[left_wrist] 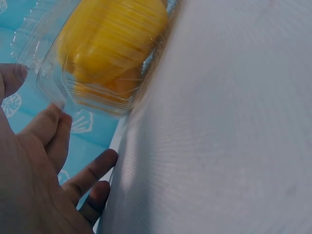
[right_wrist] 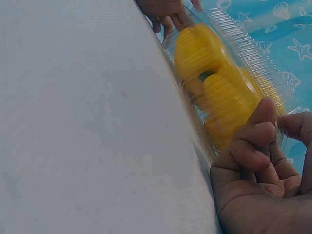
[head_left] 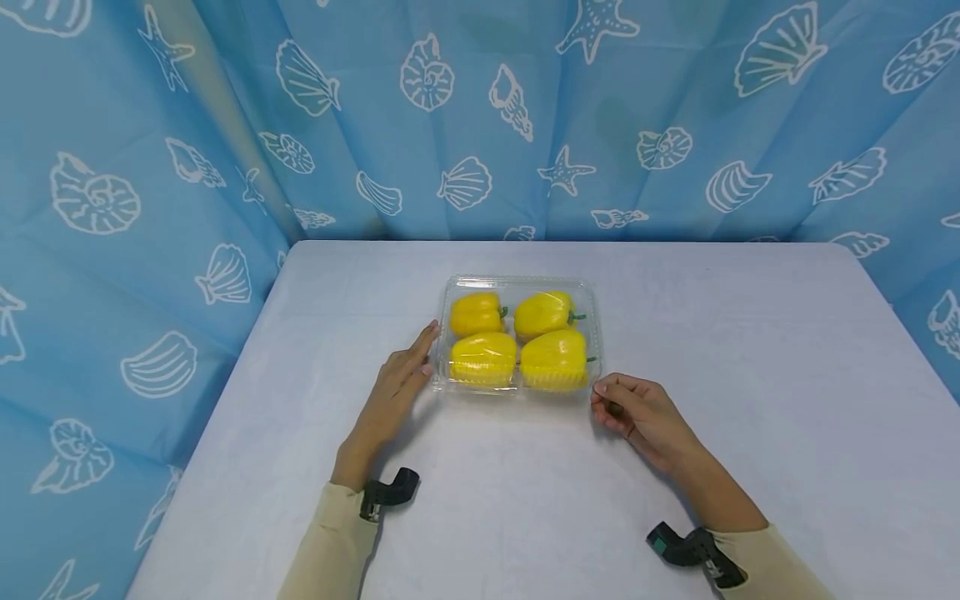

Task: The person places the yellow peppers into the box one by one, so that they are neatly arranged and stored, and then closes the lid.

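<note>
A clear plastic clamshell container [head_left: 517, 285] lies on the white table, its lid down over several yellow bell peppers [head_left: 555, 358] with green stems. At its left side, my left hand [head_left: 393, 387] touches the wall with fingers extended. The left wrist view shows the fingertips at the container's corner, the thumb [left_wrist: 12, 78] raised near the lid's rim. My right hand [head_left: 637, 412] pinches the front right corner of the container between thumb and index finger, the other fingers curled in. Part of that corner is hidden behind the fingers in the right wrist view.
A white cloth-like surface covers the table [head_left: 750, 350], whose far edge meets a blue curtain [head_left: 480, 125] printed with white shells and starfish. The curtain also runs along the left. Each wrist wears a black camera mount [head_left: 390, 492].
</note>
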A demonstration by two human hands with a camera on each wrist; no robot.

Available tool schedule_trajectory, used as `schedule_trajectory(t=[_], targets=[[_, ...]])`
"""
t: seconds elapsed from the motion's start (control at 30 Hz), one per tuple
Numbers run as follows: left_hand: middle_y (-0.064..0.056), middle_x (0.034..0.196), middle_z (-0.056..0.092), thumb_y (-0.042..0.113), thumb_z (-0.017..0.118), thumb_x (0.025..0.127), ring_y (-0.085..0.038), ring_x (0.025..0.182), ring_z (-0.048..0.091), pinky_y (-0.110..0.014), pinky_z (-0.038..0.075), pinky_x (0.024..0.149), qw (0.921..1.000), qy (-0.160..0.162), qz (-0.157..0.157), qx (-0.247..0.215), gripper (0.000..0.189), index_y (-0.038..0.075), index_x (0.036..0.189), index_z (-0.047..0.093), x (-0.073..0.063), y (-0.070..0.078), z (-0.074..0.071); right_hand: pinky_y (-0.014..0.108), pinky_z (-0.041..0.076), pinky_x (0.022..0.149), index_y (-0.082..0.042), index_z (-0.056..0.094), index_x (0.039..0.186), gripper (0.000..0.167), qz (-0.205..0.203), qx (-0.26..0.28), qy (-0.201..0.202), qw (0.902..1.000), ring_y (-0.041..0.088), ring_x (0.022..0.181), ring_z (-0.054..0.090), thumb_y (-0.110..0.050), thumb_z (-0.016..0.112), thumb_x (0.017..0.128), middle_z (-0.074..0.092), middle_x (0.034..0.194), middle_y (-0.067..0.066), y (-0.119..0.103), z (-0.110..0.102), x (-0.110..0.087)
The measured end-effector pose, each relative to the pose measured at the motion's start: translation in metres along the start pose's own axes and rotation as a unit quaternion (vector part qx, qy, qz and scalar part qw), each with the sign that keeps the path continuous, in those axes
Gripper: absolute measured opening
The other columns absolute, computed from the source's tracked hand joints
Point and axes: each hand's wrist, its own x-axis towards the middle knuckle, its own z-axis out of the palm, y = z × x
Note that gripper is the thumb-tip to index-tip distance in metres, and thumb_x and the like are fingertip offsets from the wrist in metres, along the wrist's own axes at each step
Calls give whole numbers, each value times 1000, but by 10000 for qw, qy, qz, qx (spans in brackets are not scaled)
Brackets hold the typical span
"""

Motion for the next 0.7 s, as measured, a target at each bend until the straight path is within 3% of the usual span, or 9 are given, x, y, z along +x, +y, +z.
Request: schedule_trajectory(t=[0.37, 0.7], targets=[[10, 161, 30, 19, 43, 107, -28, 122, 48, -57, 36, 102, 9996, 42, -291, -4, 55, 29, 159, 30, -1, 1, 2, 21, 47, 59, -1, 64, 95, 22, -47, -224, -83, 9997, 13, 69, 54, -19, 56, 104, 64, 81, 6, 1, 0, -1], [13, 161, 29, 20, 43, 107, -27, 120, 49, -55, 37, 102, 9996, 58, -293, 10, 55, 31, 159, 30, -1, 1, 0, 21, 48, 57, 2, 61, 101, 23, -276, -746, 317, 9963, 13, 69, 55, -21, 62, 101, 65, 83, 7, -1, 0, -1]])
